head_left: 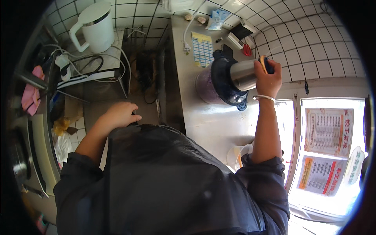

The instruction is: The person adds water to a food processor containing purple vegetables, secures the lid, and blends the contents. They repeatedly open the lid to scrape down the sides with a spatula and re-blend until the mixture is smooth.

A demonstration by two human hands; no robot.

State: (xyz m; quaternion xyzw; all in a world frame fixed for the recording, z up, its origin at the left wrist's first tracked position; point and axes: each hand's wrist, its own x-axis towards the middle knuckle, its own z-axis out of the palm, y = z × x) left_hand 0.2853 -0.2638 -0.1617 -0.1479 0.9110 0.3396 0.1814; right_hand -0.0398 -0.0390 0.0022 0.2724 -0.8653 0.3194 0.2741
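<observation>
My right hand (268, 75) grips the knob at the top of a steel cylinder (244, 75), which stands on the dark lid of a clear container (207, 85) with purplish contents. The knob is dark with a tan ring. This appliance, perhaps a food grinder, rests on the steel counter (199, 117). My left hand (124, 114) is at the left, in front of the black apron (167, 182), its thumb and fingers apart; a small dark thing shows between them, and whether it is held is unclear.
A white electric kettle (98, 29) and cables stand at upper left. Along the counter's back lie a blue-and-white packet (218, 19), red-handled scissors (247, 50) and a printed sheet (202, 50). A clear plastic container (235, 155) is near my right elbow, beside a window.
</observation>
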